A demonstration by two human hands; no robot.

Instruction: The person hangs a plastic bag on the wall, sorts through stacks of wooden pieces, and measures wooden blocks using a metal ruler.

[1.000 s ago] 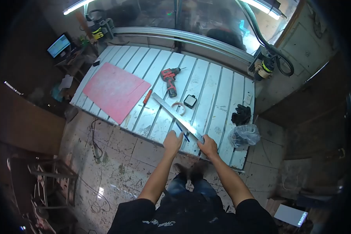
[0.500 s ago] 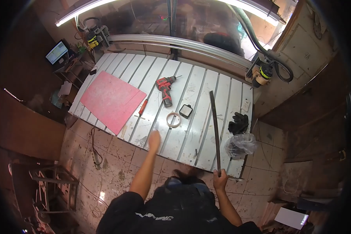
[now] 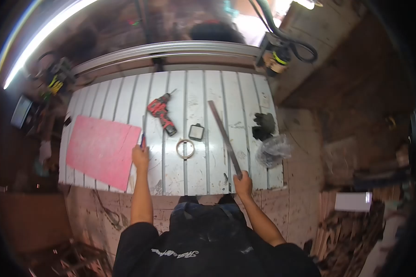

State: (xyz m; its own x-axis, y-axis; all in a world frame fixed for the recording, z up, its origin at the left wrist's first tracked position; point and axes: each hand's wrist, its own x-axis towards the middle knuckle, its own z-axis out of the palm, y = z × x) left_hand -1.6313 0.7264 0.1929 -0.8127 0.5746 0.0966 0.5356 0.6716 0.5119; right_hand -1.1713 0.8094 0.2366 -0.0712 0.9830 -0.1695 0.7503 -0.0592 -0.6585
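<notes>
My left hand [image 3: 141, 157] is closed around the lower part of a slim red-handled tool [image 3: 143, 139], beside the right edge of a pink-red sheet [image 3: 104, 150]. Its exact kind I cannot make out, as fingers cover part of it. In my right hand [image 3: 243, 183], at the table's front edge, is the near end of a long, dark, narrow strip [image 3: 224, 136] that slants away to the upper left over the white slotted table [image 3: 198, 177]. Between the hands lie a red-and-black cordless drill [image 3: 162, 113], a small black-framed square object [image 3: 196, 132] and a roll of tape [image 3: 185, 148].
Black gloves [image 3: 263, 125] and a crumpled clear plastic bag [image 3: 271, 151] lie at the table's right side. A metal rail [image 3: 171, 48] runs behind the table, with a machine head [image 3: 276, 62] at its right end. Offcuts [image 3: 337, 235] are piled on the floor at right.
My left hand has moved forward and left onto the red-handled tool and closed on it. The right hand still holds the strip, now tilted more to the left. The camera view has turned.
</notes>
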